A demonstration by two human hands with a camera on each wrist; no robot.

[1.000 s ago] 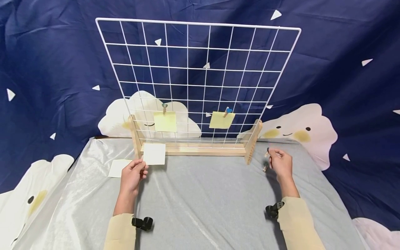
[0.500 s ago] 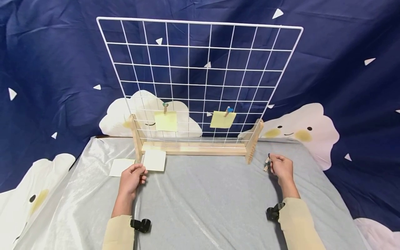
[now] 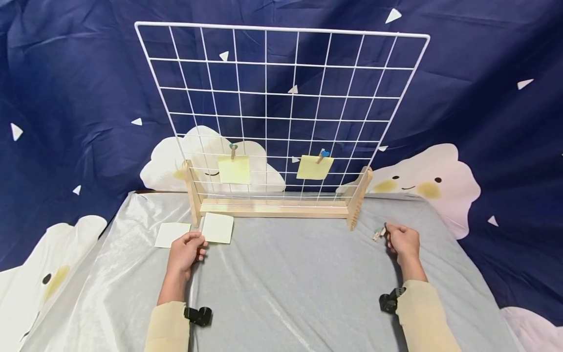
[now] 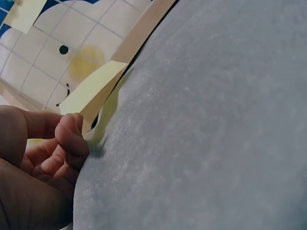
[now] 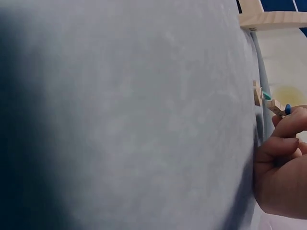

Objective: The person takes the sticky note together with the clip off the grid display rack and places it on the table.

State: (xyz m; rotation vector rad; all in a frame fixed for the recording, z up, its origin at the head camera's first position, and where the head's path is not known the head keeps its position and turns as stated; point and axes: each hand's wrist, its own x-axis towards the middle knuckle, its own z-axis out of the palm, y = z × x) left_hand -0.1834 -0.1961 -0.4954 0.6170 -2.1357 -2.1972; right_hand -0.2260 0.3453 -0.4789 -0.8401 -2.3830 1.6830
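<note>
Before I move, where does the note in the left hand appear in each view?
Head: the held note is left of centre, below mid-height, beside the left hand.
Left wrist: the held note is in the upper left, slanting up to the right from the thumb and fingers.
Right wrist: not in it.
Shared landmark: the wooden stand, just below centre in head, along the top in left wrist, top right corner in right wrist.
</note>
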